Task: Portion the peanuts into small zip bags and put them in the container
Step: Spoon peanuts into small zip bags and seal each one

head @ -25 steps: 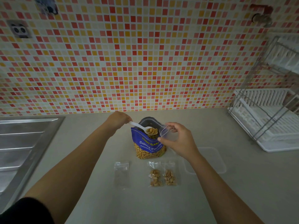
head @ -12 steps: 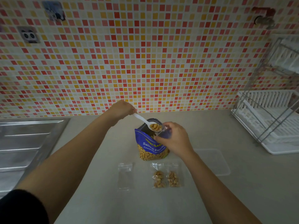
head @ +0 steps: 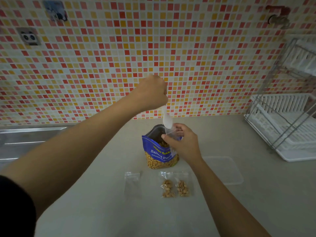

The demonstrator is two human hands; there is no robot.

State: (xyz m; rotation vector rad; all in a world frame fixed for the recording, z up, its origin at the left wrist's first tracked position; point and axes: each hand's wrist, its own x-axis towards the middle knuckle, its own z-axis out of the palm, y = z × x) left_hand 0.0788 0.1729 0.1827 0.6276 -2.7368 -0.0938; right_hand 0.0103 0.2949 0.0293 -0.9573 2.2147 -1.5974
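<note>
Head view: left hand (head: 150, 93) grips white spoon (head: 167, 121) tipped into clear zip bag (head: 172, 133) pinched by right hand (head: 185, 143).

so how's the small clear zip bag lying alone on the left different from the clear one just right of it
The left small clear zip bag is empty; the clear zip bag right of it holds a clump of peanuts. The empty one lies by itself; the filled one lies right beside a second filled bag. Both are small, transparent and lie on the grey counter in front of the blue peanut pouch.
</note>
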